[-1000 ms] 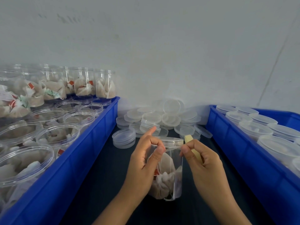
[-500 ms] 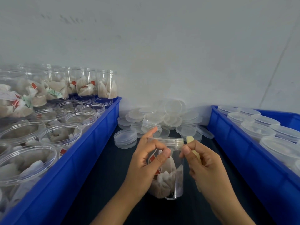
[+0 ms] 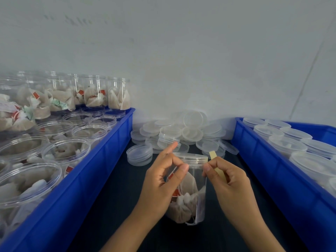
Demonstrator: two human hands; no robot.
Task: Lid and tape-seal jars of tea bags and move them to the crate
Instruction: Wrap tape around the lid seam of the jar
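At the worktop's centre the lidded jar (image 3: 189,188) is gripped by the left hand (image 3: 160,182); right hand (image 3: 227,180) pinches tape (image 3: 215,165); sealing unfinished; open jars (image 3: 67,151) wait at 9 o'clock; crate (image 3: 272,179) at 3 o'clock part-filled.

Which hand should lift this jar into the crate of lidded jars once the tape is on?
Probably the left hand: it already grips the jar. The right hand pinches the tape strip at the lid, though the right crate lies on its side.
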